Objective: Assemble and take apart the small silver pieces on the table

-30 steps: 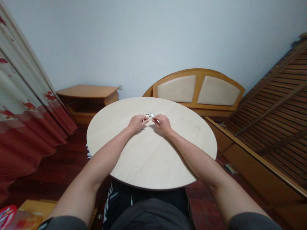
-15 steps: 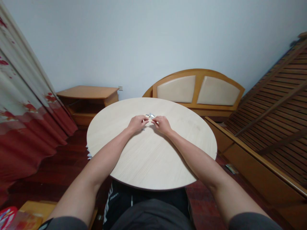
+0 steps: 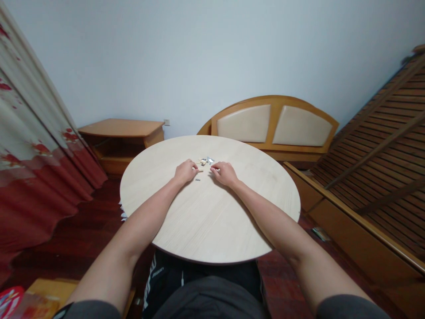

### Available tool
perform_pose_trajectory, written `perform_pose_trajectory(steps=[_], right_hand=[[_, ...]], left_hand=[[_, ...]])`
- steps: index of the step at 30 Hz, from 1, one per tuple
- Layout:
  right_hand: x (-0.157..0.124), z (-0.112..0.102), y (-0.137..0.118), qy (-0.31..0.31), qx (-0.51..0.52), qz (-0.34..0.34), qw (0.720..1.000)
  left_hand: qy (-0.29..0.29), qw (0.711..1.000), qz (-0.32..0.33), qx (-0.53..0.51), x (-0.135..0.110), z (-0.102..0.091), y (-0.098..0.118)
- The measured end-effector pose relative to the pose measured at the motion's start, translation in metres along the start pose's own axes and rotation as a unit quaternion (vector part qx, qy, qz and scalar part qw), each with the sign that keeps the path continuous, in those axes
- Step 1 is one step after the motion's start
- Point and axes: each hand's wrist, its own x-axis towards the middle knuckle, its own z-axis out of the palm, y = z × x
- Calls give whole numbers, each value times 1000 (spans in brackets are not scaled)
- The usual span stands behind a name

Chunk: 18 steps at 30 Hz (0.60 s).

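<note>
Resting left hand (image 3: pixel 186 173), right hand (image 3: pixel 225 174) on round wood-grain table (image 3: pixel 212 221), tiny pieces (image 3: pixel 204 161) (indistinct)

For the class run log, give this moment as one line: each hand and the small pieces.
left hand: resting on round pale wood table | right hand: resting on table | small pieces: lying loose between and ahead of hands

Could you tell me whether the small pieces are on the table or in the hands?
On the table: the small pieces lie clear of the left hand and right hand.

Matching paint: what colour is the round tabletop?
The round tabletop is pale cream with fine wood grain, best seen in the head view.
</note>
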Motion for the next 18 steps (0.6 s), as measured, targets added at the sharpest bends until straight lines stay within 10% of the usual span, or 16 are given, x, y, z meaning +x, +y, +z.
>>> perform_pose_trajectory(steps=[18], right_hand=[[2, 3, 8, -23, -5, 20, 1000]], left_hand=[[5, 1000, 4, -12, 7, 13, -11]])
